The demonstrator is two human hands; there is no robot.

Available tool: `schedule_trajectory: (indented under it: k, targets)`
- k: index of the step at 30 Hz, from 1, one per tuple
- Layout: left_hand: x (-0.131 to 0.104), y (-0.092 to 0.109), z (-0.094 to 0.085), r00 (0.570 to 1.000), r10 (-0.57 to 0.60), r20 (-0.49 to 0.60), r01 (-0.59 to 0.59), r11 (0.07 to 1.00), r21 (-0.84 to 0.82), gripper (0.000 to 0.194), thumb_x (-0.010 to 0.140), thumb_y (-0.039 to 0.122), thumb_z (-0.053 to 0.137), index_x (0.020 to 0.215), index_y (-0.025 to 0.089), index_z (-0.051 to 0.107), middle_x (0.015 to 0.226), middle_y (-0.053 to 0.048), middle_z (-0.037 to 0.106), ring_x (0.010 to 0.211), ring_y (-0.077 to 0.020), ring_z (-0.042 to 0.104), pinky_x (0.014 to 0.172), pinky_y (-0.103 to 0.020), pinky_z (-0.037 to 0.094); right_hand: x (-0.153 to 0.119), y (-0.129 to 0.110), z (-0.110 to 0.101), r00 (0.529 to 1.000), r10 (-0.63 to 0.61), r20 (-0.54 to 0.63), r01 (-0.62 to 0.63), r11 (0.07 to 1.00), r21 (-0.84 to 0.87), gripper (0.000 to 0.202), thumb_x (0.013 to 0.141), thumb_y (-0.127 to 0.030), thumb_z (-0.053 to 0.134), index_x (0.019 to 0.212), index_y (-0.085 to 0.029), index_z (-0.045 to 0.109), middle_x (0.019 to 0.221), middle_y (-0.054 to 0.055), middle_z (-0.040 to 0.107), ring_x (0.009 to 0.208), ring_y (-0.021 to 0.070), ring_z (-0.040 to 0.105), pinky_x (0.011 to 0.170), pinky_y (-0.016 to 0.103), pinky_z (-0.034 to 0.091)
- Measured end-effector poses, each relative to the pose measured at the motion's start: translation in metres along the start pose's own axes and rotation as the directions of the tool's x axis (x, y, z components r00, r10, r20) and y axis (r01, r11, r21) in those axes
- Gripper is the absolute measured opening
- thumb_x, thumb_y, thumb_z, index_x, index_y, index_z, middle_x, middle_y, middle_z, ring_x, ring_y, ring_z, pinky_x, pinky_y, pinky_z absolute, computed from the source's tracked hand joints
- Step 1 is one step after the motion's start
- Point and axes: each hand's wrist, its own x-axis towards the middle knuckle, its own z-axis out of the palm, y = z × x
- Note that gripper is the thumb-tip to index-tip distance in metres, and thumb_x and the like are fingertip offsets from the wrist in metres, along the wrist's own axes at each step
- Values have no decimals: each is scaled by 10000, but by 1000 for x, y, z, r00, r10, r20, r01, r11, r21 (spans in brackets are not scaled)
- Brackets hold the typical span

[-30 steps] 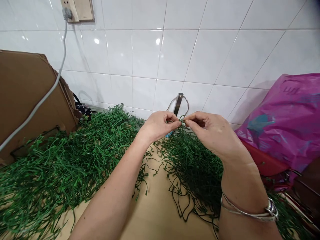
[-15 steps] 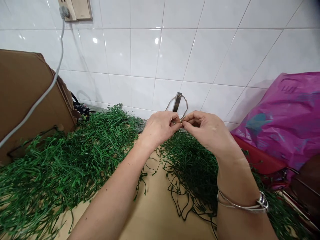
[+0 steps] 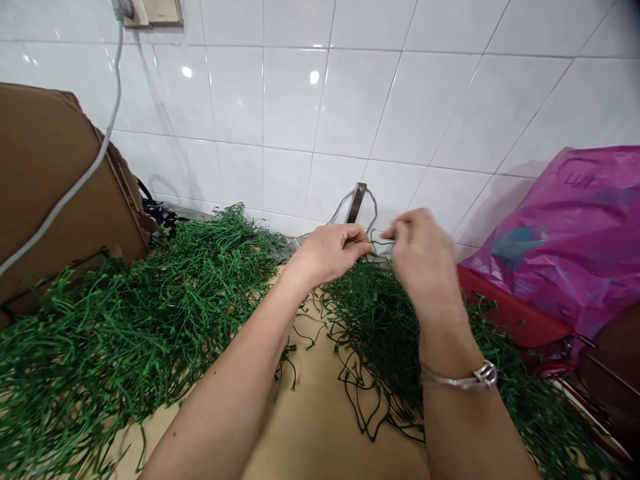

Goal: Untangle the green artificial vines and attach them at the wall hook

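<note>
My left hand point(image 3: 333, 253) is in a pinch near the wall, thumb and forefinger closed on a thin green cord point(image 3: 380, 242). To its right, my right hand point(image 3: 424, 257) is blurred by motion, its fingers bent together where the cord's other stretch ends. The cord spans the short gap between the hands. Just behind them stands an upright metal bracket point(image 3: 357, 202) with a loop of thin brownish string point(image 3: 375, 207) around it. Below the hands lies a dark green heap of knotted cords point(image 3: 377, 313). The fingertips' exact grip is partly hidden.
A larger pile of green cords point(image 3: 165, 320) spreads over the light tabletop point(image 3: 305, 427) at left. A cardboard box point(image 3: 55, 180) and grey cable point(image 3: 95, 160) stand beyond it. At right are a purple plastic bag point(image 3: 575, 227) and a red object point(image 3: 520, 313). White tiles back everything.
My right hand has drawn away to the right from my left fingertips, opening a gap spanned by green cord. My left hand stays nearly in place, still pinching. The view has shifted slightly.
</note>
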Motion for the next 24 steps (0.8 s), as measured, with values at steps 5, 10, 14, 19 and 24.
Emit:
schedule_trajectory:
  k: [5,10,14,19,24]
  targets:
    - [-7,8,-14,1000,27,-12,-28,984,-174,130,914,255,577,815,177,607,722,37,521,657,-96,409,669,-274,348,9,30,-40,979,199,-38,-202,974,-105,101,892,-260,432,800,-268,473,1018,193,758,776,245,636,652,383,385]
    - [0,0,-7,1000,14,-16,-18,976,-217,147,906,286,597,817,171,620,769,21,565,680,-99,420,686,-275,363,1,24,-52,986,164,29,-151,954,-259,156,836,-362,568,824,-236,659,950,199,736,919,399,657,758,497,404]
    - [0,-1,-2,1000,25,1,-24,982,-190,169,903,316,600,829,170,642,773,10,587,686,-105,446,685,-278,372,-8,-2,-51,999,-40,-25,37,994,-102,306,894,-449,507,968,-245,722,1145,145,744,1097,395,650,940,548,458]
    - [-2,2,3,999,18,-26,-20,996,-88,159,910,312,584,836,181,634,738,20,572,646,-101,434,653,-287,349,-10,-12,-33,942,-213,259,171,969,177,281,855,-415,599,999,-216,735,1067,74,770,996,270,680,923,432,494]
    - [-1,-1,4,998,22,-63,-21,1000,16,181,907,342,578,823,191,632,721,14,592,654,-115,467,653,-300,345,-7,-6,-15,933,-221,285,194,974,121,140,899,-280,515,829,-208,613,810,45,690,747,192,586,701,333,430]
